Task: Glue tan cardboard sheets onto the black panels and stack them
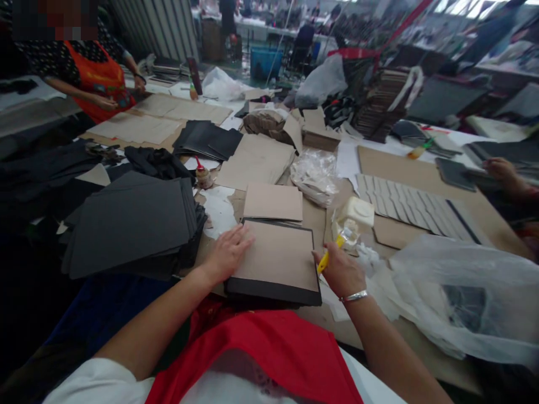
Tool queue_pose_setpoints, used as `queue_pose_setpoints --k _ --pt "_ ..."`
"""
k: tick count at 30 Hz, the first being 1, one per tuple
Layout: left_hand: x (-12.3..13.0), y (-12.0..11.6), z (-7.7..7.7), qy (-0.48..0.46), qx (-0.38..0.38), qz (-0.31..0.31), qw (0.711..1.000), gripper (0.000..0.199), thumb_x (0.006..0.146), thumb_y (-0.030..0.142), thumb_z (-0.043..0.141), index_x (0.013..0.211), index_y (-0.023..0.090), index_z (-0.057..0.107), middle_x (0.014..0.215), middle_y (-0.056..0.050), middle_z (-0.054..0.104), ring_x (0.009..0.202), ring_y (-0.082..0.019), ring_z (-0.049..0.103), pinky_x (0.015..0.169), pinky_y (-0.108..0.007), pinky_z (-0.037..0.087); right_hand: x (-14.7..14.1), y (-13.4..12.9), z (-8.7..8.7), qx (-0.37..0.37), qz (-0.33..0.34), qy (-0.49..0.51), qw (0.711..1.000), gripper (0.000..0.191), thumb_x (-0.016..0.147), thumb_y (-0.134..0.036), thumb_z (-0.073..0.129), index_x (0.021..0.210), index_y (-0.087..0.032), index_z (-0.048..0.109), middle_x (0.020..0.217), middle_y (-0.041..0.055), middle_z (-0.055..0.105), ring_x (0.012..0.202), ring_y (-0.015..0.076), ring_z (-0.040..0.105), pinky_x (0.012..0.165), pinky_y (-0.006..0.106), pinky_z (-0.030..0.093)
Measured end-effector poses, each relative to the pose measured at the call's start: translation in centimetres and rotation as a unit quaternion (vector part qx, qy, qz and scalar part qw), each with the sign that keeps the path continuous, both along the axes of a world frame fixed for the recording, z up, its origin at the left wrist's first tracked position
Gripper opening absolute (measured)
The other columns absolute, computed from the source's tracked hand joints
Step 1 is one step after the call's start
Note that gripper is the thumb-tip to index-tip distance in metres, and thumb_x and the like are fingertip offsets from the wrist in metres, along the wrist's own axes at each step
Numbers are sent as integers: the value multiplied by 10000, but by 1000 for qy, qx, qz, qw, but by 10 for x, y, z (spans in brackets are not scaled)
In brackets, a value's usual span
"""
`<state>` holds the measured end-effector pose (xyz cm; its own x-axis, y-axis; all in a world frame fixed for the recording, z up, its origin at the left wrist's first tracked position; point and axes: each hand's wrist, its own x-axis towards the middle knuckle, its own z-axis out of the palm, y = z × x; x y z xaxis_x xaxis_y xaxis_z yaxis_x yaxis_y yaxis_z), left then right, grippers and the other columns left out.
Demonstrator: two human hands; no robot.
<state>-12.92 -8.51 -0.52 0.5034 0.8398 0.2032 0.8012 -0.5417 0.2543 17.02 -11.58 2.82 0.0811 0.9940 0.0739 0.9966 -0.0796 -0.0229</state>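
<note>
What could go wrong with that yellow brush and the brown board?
The brush in the right hand might drip on the board if it's wet; I can't tell.
The left hand rests on the board, so it could nudge it crooked on the black sheet.
The white tub is near the right hand, so a bump might tip it.

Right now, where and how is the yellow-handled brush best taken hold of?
Probably by its yellow handle, coming from the right, as the right hand holds it. The brush slants, its handle end nearer the camera and its bristle end pointing away, by the white container; a grip on the slim handle likely keeps clear of the bristles.
</note>
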Motion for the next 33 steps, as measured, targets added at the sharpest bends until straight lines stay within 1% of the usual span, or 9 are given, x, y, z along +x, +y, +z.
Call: queue_pose_setpoints --k 2,4,8,11,15,23,28,31,33 --pt "7 0 0 59 5 -86 994 357 835 82 458 1156 174 585 1295 -106 549 1214 -231 484 1011 -382 399 8 9 15 61 -5 104 993 430 888 -503 435 1127 -161 536 752 82 653 591 177 593 521 258 375" --pt "14 -2 -1 96 8 -114 989 344 848 88 450 1164 125 580 1260 -125 575 1185 -224 514 1007 -350 410 6 22 27 85 14 279 956 510 903 -566 340 1163 -170 529 686 43 638 512 140 559 501 246 402" --pt "20 -8 -4 103 23 -91 990 368 874 261 501 1188 78 562 1280 -166 553 1203 -263 502 1033 -373 392 -39 55 32 -17 56 588 807 574 828 -660 390 950 -141 603 569 1 592 398 80 483 402 198 393" --pt "20 -14 -6 92 23 -72 993 498 863 418 517 1216 68 548 1304 -185 531 1241 -299 463 1044 -407 380 -86 77 18 -92 66 656 747 437 744 -568 580 837 -142 592 532 -26 584 361 60 465 354 170 375" --pt "19 -16 -8 88 17 -64 994 524 871 436 497 1234 60 538 1322 -190 515 1258 -294 448 1064 -404 361 -100 88 1 -119 50 644 754 271 753 -415 600 763 -146 566 464 -50 558 320 54 450 319 150 346" --pt "17 -16 -13 80 18 -82 993 517 884 432 457 1227 57 546 1312 -205 518 1246 -298 459 1054 -411 371 18 46 11 -29 -69 567 820 243 756 -386 622 724 -148 586 461 -40 556 325 46 446 322 145 364" --pt "14 -14 -20 56 23 -91 994 573 892 493 369 1202 48 553 1306 -216 513 1242 -318 458 1050 -449 364 58 3 16 41 -67 582 810 415 752 -535 602 911 -151 601 555 -35 604 378 58 504 375 159 423" --pt "13 -13 -21 48 4 -101 994 582 890 499 341 1214 59 539 1307 -204 514 1254 -318 444 1052 -462 357 76 -25 -4 69 -69 565 819 500 821 -571 493 1121 -176 552 709 -4 664 456 77 576 460 190 477" --pt "13 -13 -19 50 -3 -99 994 581 883 502 342 1226 71 529 1318 -195 507 1257 -318 440 1052 -467 355 85 -44 -32 62 -70 505 858 450 879 -521 429 1176 -196 523 780 16 682 538 94 621 537 205 492"
